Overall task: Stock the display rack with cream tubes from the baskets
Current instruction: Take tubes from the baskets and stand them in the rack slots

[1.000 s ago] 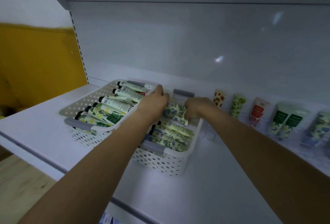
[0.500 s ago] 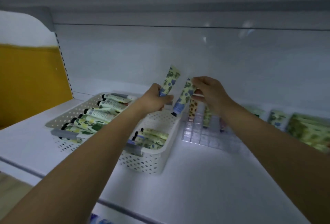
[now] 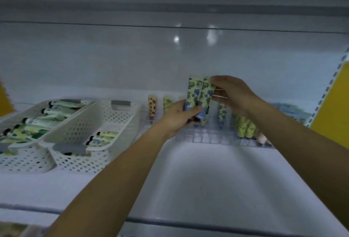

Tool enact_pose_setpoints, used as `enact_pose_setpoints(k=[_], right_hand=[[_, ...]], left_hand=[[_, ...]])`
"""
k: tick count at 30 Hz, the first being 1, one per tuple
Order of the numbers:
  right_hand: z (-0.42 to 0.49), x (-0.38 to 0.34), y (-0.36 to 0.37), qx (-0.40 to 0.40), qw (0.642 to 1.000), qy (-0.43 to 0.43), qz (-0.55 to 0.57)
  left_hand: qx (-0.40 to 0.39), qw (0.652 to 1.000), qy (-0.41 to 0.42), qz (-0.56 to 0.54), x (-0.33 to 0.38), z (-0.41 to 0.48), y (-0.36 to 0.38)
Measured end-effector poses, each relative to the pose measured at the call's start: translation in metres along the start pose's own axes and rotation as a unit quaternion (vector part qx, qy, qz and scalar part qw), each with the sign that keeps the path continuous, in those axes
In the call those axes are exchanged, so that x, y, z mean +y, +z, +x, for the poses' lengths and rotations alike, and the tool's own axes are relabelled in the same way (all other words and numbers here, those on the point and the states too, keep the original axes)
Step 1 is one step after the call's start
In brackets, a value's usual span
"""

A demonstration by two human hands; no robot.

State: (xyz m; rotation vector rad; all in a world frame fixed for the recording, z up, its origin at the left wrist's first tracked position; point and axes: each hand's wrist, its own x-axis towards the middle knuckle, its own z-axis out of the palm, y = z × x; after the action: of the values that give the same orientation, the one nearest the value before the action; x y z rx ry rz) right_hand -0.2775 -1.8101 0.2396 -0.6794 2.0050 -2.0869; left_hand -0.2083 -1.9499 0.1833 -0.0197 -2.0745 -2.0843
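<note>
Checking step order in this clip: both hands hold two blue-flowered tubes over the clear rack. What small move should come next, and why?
Probably lower the two tubes cap-down into empty slots of the rack below them. The left hand grips their lower ends, the right hand pinches a top, and a matching tube already stands upright there.

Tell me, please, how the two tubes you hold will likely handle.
Probably light: the right hand pinches both tubes by the tops, left hand gripping the bottoms. Likely tippy, being tall and narrow; the clear rack should prop them.
</note>
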Motion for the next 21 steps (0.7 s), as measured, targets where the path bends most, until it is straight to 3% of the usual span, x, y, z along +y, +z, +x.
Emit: enact_pose_setpoints(k=[4,10,15,21], right_hand=[[-0.021,0.008,-0.043,0.037,0.997,-0.008,-0.065],[-0.035,0.02,-0.099,0.163,0.976,-0.059,-0.13],[-0.037,0.032,-0.121,0.24,0.939,-0.075,-0.236],[-0.028,0.044,-0.111,0.256,0.937,-0.079,-0.223]], left_hand=[[-0.003,1.0,0.017,-0.007,-0.023,0.011,0.04],[0.123,0.988,0.001,-0.091,-0.055,0.02,0.083],[0.122,0.985,-0.042,-0.118,-0.075,0.034,0.09],[0.115,0.972,-0.029,-0.203,-0.102,0.046,0.081]])
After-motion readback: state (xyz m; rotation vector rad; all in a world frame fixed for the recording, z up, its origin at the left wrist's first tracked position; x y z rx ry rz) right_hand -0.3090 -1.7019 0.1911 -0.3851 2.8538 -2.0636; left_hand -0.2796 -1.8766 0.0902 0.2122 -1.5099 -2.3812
